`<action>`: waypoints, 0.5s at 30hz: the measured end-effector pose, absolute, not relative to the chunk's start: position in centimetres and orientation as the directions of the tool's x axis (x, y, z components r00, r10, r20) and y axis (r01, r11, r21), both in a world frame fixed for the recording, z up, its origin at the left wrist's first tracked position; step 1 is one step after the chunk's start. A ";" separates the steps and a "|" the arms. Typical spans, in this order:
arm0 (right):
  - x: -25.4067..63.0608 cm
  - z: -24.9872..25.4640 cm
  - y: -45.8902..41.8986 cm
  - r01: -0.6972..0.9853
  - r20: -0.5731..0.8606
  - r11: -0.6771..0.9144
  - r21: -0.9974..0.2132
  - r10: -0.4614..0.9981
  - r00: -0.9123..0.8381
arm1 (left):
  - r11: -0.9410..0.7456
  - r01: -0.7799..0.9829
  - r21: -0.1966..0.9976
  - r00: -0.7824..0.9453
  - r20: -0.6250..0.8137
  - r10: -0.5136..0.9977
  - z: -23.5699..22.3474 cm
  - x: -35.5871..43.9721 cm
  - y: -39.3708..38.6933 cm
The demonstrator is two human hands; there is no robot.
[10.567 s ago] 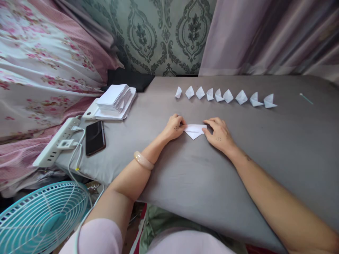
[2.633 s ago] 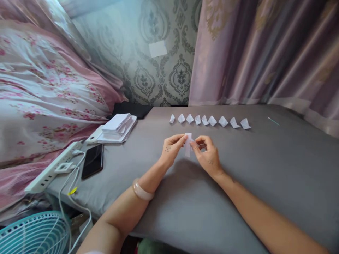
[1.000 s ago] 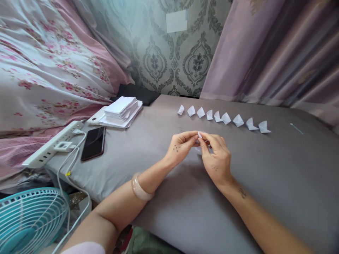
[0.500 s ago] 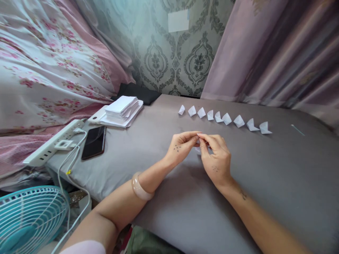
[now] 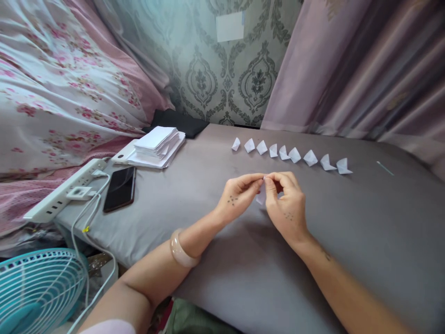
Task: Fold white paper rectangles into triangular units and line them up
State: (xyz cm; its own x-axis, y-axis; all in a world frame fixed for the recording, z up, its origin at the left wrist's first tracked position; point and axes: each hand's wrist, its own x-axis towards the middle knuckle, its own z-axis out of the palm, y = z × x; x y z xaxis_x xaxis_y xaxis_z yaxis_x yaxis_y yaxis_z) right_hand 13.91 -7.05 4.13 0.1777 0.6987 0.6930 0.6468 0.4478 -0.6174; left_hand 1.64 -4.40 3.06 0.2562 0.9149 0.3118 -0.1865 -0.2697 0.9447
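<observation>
A small piece of white paper [image 5: 261,196] is pinched between my two hands above the grey-covered table [image 5: 194,185]. My left hand [image 5: 239,195] grips its upper edge with thumb and forefinger. Close against it, my right hand [image 5: 287,204] is closed on the same paper, thumb and bent fingers near the top. Most of the paper is hidden behind my fingers, so its folds cannot be made out. Beyond my hands stands a slanting row of several small folded white paper shapes [image 5: 295,155].
A stack of white paper [image 5: 156,141] sits back left, near a black phone [image 5: 120,189] and a white power strip [image 5: 69,190] with cables. A blue fan [image 5: 38,287] stands below the table's left edge. A thin stick [image 5: 385,168] lies at right.
My right hand has turned and shifted slightly to the right, and more of the paper shows between my hands. The whole view has swung slightly. Both hands keep their pinch.
</observation>
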 end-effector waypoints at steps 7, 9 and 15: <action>14.3 4.8 -7.0 0.519 0.509 0.334 -0.787 0.827 0.238 | -0.179 -0.292 0.940 0.179 0.237 0.955 3.5 1.7 -4.4; 14.3 4.7 -6.9 0.505 0.483 0.317 -0.803 0.842 0.240 | -0.169 -0.298 0.939 0.174 0.228 0.958 3.3 1.7 -4.3; 14.3 4.4 -6.8 0.480 0.442 0.288 -0.829 0.863 0.246 | -0.104 -0.312 0.944 0.168 0.163 0.972 3.3 1.8 -4.3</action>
